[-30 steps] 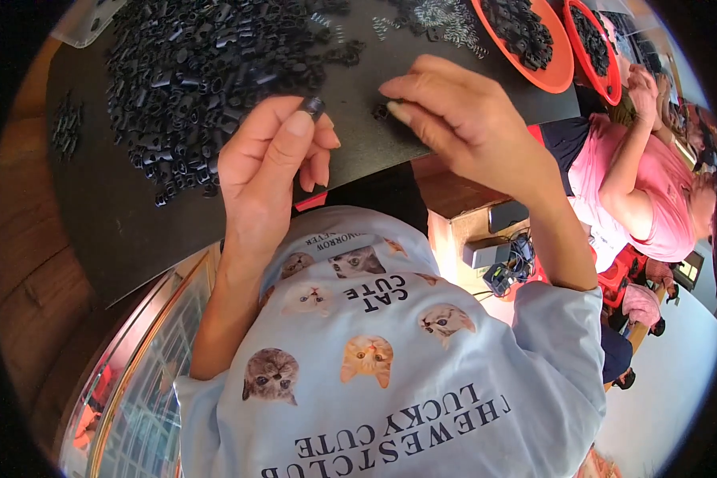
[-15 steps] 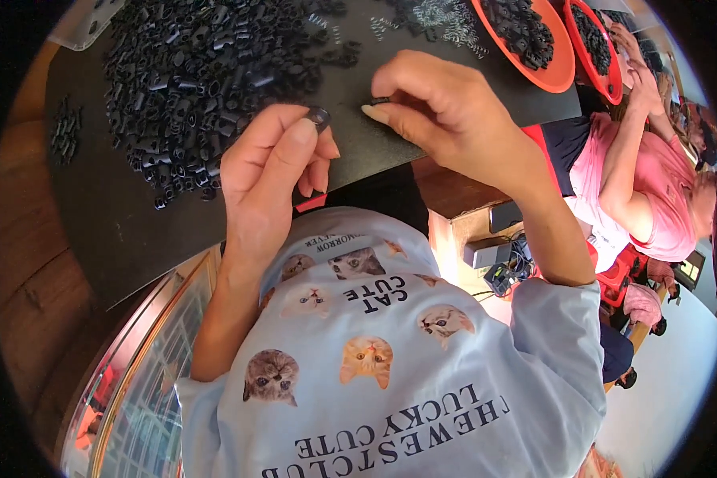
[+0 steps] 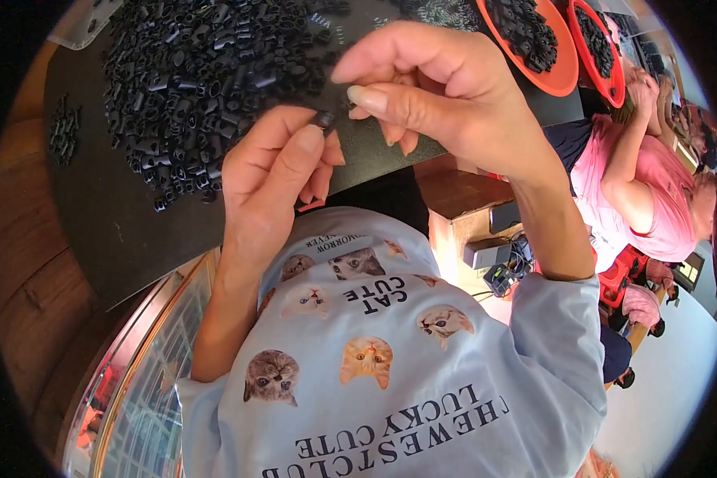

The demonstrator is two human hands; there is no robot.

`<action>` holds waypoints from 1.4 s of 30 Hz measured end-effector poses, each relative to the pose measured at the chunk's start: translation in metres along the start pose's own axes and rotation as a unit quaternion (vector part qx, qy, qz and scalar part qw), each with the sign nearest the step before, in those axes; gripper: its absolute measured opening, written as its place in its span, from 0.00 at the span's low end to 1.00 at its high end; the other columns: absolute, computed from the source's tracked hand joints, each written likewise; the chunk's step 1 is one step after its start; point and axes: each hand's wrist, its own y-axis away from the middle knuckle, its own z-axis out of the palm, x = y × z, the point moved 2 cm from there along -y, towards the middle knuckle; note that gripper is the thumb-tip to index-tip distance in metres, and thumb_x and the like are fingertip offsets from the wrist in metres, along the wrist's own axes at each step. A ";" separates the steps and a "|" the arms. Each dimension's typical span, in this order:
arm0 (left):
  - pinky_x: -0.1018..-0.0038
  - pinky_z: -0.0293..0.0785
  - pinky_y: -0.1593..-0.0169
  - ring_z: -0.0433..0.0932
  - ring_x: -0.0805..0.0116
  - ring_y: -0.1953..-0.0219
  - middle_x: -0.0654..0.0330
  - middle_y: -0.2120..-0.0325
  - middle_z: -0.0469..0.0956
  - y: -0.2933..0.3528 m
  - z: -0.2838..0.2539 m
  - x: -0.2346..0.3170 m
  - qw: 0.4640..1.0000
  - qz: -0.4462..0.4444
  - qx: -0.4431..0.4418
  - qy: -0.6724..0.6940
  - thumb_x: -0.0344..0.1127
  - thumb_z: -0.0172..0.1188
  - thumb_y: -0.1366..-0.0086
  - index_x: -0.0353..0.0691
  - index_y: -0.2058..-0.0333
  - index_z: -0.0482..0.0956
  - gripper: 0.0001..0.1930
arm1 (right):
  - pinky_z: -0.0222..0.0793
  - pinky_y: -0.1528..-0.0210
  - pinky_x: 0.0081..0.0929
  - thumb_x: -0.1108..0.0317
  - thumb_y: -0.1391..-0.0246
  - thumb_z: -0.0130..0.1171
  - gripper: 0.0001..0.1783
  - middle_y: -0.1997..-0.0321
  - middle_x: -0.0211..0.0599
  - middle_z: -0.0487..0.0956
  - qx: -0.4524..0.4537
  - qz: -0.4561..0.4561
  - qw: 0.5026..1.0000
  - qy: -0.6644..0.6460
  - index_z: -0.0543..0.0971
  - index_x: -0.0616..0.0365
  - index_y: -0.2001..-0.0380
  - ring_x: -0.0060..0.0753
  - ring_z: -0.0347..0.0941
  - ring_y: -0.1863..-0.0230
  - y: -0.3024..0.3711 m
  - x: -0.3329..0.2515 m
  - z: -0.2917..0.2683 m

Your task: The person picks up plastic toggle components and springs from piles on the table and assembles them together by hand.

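Observation:
My left hand [image 3: 275,159] is closed, pinching a small black hollow plastic piece [image 3: 322,120] between thumb and forefinger just over the table's near edge. To its right and slightly higher is my right hand [image 3: 430,92]. Its thumb and forefinger curve toward the piece with a gap between their tips. The other fingers are curled beneath, with a dark speck by the thumb; what they grip is hard to make out. Beyond my left hand spreads a large heap of similar black hollow pieces [image 3: 187,88] on the dark table [image 3: 127,247].
Metal springs [image 3: 450,14] lie loose at the back of the table. A smaller pile of thin black parts [image 3: 64,131] is at the left. Two red-orange trays, a near one [image 3: 562,76] and a far one [image 3: 613,94], hold black parts. A person in pink [image 3: 653,187] works at the right.
My right hand has moved left and nearer my left hand, its thumb and forefinger now apart. The piece in my left hand has turned, so its round opening faces me less.

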 end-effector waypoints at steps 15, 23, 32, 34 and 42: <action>0.87 0.58 0.78 0.63 0.85 0.81 0.67 0.76 0.74 -0.004 -0.001 0.004 0.999 -0.017 -0.001 -0.046 0.36 0.53 0.29 0.33 0.62 0.78 0.11 | 0.69 0.77 0.21 0.77 0.47 0.54 0.03 0.80 0.30 0.74 -0.039 0.030 0.999 0.010 0.75 0.63 0.74 0.19 0.72 0.77 -0.009 0.004 0.006; 0.87 0.55 0.80 0.62 0.86 0.81 0.66 0.76 0.74 -0.005 -0.001 0.004 0.998 -0.038 0.000 -0.053 0.37 0.54 0.29 0.32 0.60 0.78 0.12 | 0.68 0.77 0.27 0.79 0.49 0.52 0.04 0.83 0.36 0.71 -0.032 -0.012 0.997 0.064 0.72 0.64 0.77 0.25 0.72 0.79 -0.012 0.004 0.008; 0.86 0.56 0.80 0.63 0.84 0.82 0.65 0.77 0.75 -0.006 -0.002 0.003 0.999 -0.017 0.024 -0.037 0.35 0.55 0.30 0.32 0.63 0.79 0.11 | 0.67 0.78 0.27 0.75 0.46 0.55 0.07 0.82 0.37 0.75 -0.018 0.021 0.999 0.041 0.76 0.65 0.76 0.24 0.73 0.79 -0.012 0.004 0.008; 0.85 0.56 0.80 0.64 0.84 0.82 0.65 0.77 0.75 -0.007 -0.001 0.002 0.999 -0.014 0.022 -0.026 0.35 0.55 0.30 0.32 0.63 0.80 0.11 | 0.65 0.78 0.25 0.72 0.45 0.57 0.08 0.83 0.33 0.74 -0.014 0.044 0.998 0.030 0.77 0.65 0.76 0.22 0.72 0.79 -0.016 0.007 0.004; 0.85 0.57 0.79 0.65 0.83 0.82 0.64 0.76 0.76 -0.005 0.002 0.001 0.999 -0.015 0.029 -0.023 0.33 0.56 0.31 0.32 0.63 0.80 0.09 | 0.63 0.77 0.31 0.70 0.47 0.58 0.08 0.84 0.40 0.69 -0.035 -0.066 0.986 0.151 0.76 0.66 0.74 0.27 0.70 0.80 -0.012 0.009 0.000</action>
